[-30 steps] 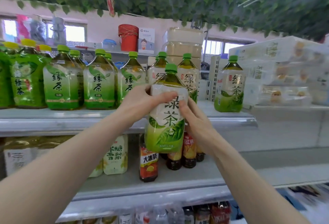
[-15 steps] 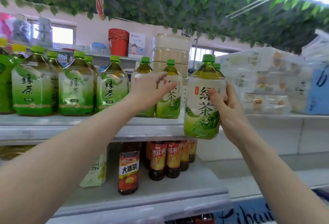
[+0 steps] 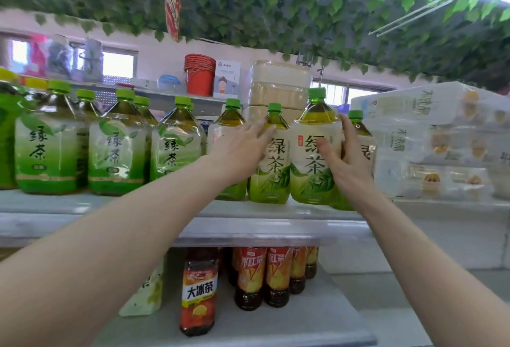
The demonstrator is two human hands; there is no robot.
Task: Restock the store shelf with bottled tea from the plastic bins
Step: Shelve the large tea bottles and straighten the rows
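Note:
A big green tea bottle (image 3: pixel 311 153) with a green cap and a pale label stands at the right end of the row on the upper shelf (image 3: pixel 248 225). My right hand (image 3: pixel 342 159) grips its right side, thumb across the label. My left hand (image 3: pixel 240 148) lies with straight fingers against the neighbouring green tea bottles (image 3: pixel 271 159), touching their shoulders. Another bottle (image 3: pixel 361 139) is partly hidden behind my right hand. More green tea bottles (image 3: pixel 113 150) fill the shelf to the left.
Wrapped tissue packs (image 3: pixel 430 139) are stacked right of the bottles. The lower shelf (image 3: pixel 276 327) holds iced red tea bottles (image 3: pixel 198 288) and a pale carton. A red bucket (image 3: pixel 200 73) and stacked boxes stand behind. Leafy vines hang overhead.
My right hand carried the bottle up and forward from the air onto the upper shelf, beside the row. My left hand let go of it and moved onto the neighbouring bottles.

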